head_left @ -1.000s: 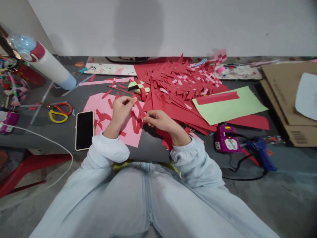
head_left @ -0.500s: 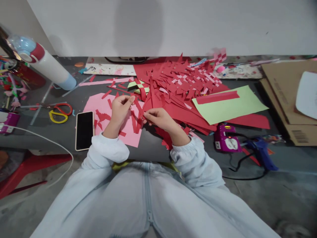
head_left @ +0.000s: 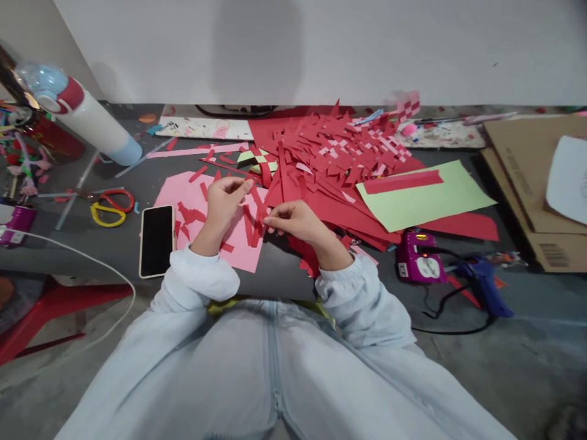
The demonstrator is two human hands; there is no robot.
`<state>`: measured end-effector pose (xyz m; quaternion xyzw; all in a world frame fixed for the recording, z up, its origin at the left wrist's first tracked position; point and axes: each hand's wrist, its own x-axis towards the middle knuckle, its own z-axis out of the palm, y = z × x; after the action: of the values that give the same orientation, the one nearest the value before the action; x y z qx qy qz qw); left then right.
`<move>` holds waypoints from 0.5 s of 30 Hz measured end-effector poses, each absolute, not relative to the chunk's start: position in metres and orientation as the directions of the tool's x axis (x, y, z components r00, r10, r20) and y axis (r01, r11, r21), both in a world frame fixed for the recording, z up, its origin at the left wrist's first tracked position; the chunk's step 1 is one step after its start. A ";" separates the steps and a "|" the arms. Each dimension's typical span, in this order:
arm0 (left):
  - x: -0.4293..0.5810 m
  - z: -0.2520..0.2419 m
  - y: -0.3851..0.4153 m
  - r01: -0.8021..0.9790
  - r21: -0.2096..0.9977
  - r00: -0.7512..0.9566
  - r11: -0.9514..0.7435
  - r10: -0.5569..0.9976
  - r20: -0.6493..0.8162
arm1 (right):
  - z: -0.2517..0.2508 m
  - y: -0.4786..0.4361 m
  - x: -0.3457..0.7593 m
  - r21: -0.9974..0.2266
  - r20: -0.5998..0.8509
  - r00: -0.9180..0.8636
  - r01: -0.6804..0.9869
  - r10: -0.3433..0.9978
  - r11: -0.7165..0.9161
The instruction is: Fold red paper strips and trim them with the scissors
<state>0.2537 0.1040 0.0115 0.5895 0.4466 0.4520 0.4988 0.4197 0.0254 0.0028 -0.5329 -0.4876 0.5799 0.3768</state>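
My left hand [head_left: 224, 200] is pinched above a pink paper sheet [head_left: 243, 260] that has red scraps and strips on it. Between my two hands a red paper strip [head_left: 257, 206] slants, and the fingers of both hands close at its ends. My right hand [head_left: 293, 219] is pinched at the lower end, over the sheet's right edge. Behind them spreads a large pile of folded red paper pieces [head_left: 316, 146], some woven pink and red. A small green and red woven piece [head_left: 261, 160] sits beyond my left hand.
A phone [head_left: 156, 241], scissors [head_left: 110, 208] and a white bottle [head_left: 101, 131] are at left. Toward the right are a green sheet [head_left: 413, 208], a purple device [head_left: 419, 260], a blue glue gun [head_left: 488, 284] with its cable, and cardboard [head_left: 527, 177].
My right hand has shifted very slightly left, and its fingertips have moved a little. My left hand stays nearly in place.
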 end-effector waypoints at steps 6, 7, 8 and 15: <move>0.254 0.014 0.101 0.100 0.990 0.196 -0.095 0.978 0.074 | 0.002 0.025 0.421 -0.966 -0.246 -0.180 0.123 0.953 -0.226; 0.255 0.015 0.101 0.101 0.991 0.197 -0.092 0.978 0.071 | 0.001 0.025 0.422 -0.967 -0.242 -0.194 0.131 0.951 -0.220; 0.255 0.015 0.100 0.103 0.991 0.197 -0.090 0.978 0.068 | 0.000 0.025 0.423 -0.967 -0.238 -0.212 0.139 0.948 -0.212; 0.253 0.010 0.108 0.047 0.996 0.124 -0.080 0.990 0.073 | 0.002 0.023 0.429 -0.964 -0.244 -0.355 0.191 0.903 -0.186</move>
<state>0.2529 0.1080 0.0100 0.5613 0.4619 0.4742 0.4967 0.4291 0.0225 0.0019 -0.4841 -0.5647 0.5988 0.2971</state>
